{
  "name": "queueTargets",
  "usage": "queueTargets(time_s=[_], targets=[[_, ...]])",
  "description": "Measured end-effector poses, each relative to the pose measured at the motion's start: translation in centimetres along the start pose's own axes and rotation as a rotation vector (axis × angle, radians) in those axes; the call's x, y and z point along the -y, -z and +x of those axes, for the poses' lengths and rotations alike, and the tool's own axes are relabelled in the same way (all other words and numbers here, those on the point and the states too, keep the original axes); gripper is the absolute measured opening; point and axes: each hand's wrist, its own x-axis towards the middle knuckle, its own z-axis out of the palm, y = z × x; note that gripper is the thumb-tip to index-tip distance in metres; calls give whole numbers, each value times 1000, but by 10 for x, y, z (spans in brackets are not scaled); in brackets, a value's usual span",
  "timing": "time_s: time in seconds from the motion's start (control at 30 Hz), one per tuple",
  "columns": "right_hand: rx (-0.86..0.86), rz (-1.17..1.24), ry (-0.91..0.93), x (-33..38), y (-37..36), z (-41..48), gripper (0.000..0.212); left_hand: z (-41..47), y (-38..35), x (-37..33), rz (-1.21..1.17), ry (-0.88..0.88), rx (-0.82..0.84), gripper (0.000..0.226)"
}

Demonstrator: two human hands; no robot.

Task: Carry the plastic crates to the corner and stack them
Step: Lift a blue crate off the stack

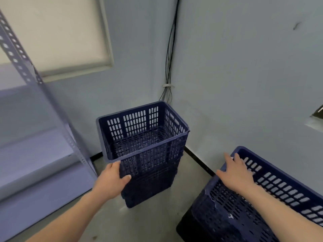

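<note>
My left hand (pixel 111 179) grips the near corner of the dark blue perforated plastic crate stack (pixel 148 172), which stands in the corner of the grey floor (pixel 153 222). My right hand (pixel 236 173) lies flat (fingers spread) on a second, tilted blue crate (pixel 258 203); I should take its rim firmly, then lower it level.

Stacked crates (pixel 148 159): navy blue, slotted grid, centre of frame.
Lower-right crate (pixel 227 215): navy, slotted, whitish scuffs.
Walls (pixel 244 67): pale blue-grey.
Blind (pixel 52 32): cream, upper left.
Rack (pixel 72 144): lilac-grey, punched holes.
Floor (pixel 139 224): dull grey.
Skirting (pixel 199 161): black.
Cables (pixel 172 41): black.
</note>
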Motion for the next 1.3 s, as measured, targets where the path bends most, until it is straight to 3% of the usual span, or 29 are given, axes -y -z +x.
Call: queueTargets(time_s=[0.37,0.63,0.9,1.0,1.17,1.3], targets=[[37,-16,-1,105,-16,55,87,84,53,69,-72,106,-58,74],[36,9,90,150,-11,149,82,142,45,57,-192,152,-79,41],[50,-28,205,191,-3,260,66,205,22,36,-316,377,-174,63],[92,16,241,193,-11,292,61,221,13,35,-311,484,-221,61],[165,111,331,192,-30,333,77,227,-10,55,-255,570,-259,55],[155,-26,355,176,-50,358,94,228,-20,55,-226,585,-330,48]])
